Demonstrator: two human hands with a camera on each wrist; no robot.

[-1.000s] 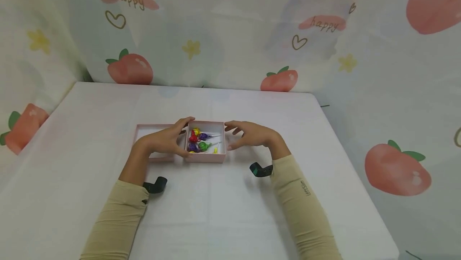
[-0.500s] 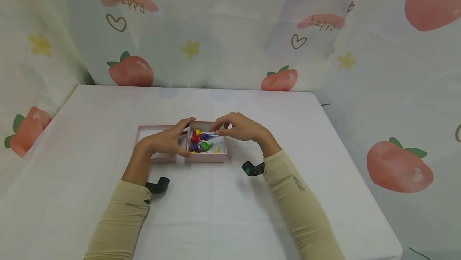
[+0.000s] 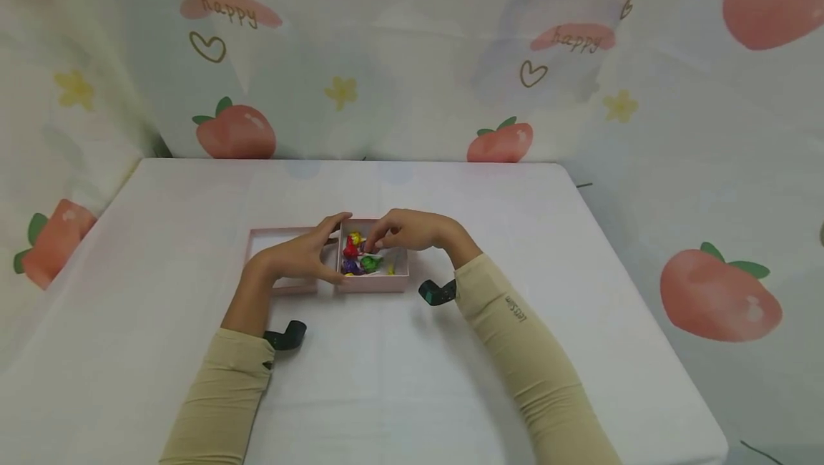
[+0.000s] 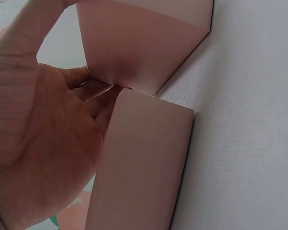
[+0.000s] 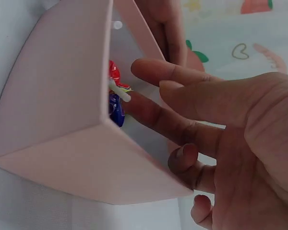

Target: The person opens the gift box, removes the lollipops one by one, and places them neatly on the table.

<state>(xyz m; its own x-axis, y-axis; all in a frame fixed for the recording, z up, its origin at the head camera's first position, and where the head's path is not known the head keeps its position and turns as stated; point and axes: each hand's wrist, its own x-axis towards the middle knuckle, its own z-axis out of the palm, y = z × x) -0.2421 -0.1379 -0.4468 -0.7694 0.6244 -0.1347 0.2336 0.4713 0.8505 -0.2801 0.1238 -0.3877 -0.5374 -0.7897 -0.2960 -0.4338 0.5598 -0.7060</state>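
A small pink box holds several wrapped lollipops, among them a green lollipop, a red one and a yellow one. My left hand spans the box's left side, thumb at the near corner and fingers at the far corner. Reaching in over the right wall, my right hand has its fingertips down among the lollipops. In the right wrist view, a lollipop stick lies right at the tip of one finger, and thumb and fingers stand apart with nothing between them.
Left of the box, partly under my left hand, lies a shallow pink lid, its end close to the box in the left wrist view. Both lie on a white-covered table. A peach-print curtain rises behind.
My right hand has moved left from outside the box's right wall to over its inside, fingers now lowered among the lollipops. The left hand keeps its hold on the box.
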